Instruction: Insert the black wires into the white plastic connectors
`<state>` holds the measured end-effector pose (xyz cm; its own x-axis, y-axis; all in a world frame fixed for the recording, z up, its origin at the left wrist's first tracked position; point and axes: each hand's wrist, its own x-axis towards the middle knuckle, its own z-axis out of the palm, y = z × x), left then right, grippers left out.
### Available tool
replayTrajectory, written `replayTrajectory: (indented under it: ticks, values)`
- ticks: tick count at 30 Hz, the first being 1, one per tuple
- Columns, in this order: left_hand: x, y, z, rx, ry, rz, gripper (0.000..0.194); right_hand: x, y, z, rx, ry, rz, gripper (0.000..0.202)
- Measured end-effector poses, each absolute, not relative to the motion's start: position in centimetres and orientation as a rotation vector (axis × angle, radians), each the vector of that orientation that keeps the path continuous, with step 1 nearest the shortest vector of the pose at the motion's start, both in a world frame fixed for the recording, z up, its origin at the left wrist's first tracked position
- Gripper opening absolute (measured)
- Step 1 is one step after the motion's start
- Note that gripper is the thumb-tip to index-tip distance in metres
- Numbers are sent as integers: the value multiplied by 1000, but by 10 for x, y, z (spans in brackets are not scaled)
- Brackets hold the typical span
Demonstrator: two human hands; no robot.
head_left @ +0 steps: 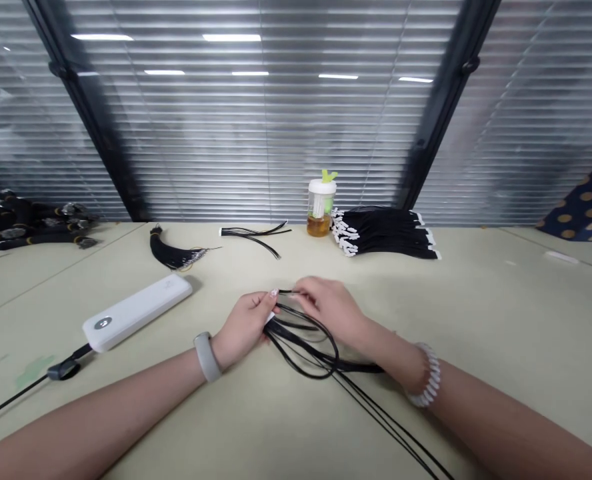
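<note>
My left hand (247, 321) is closed around the end of a black cable bundle (306, 345), with a bit of white showing by its fingers. From there the cables loop and trail down to the right, passing under my right forearm. My right hand (330, 308) pinches a single black wire (287, 291) that runs across to the left thumb. The right fingertips are slightly blurred. Both hands are above the middle of the table.
A white power bank (139, 312) with a black cord lies left. Behind are a dark wire bundle (173, 253), a short white-ended harness (249, 233), a drink bottle (320, 207) and a stack of black cables (386, 231). More bundles (26, 220) lie far left; a dotted blue item (589, 207) stands right.
</note>
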<state>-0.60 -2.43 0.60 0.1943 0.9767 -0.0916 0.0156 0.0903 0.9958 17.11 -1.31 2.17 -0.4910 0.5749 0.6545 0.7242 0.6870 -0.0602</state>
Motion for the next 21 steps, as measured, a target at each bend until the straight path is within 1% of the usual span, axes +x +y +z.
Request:
replayTrajectory:
  ticks: [4,6,8,11,15,21]
  values:
    - [-5,-15,5,1163,1144,1115,45,179,-20,56,-995,-2049,-361,19]
    - [-5,-12,5,1130,1131,1139,46,177,-31,69,-900,-2238,-405,22]
    - [-5,-11,5,1109,1115,1144,48,169,-42,76,-1006,-2501,-315,19]
    - [-4,-11,5,1088,1105,1148,48,158,-46,79,-1144,-2697,-188,18]
    - [-3,-13,6,1080,1118,1165,46,151,-38,78,-1021,-2776,-39,23]
    - [-3,-12,5,1097,1098,1169,50,144,-34,64,-1096,-2649,-67,20]
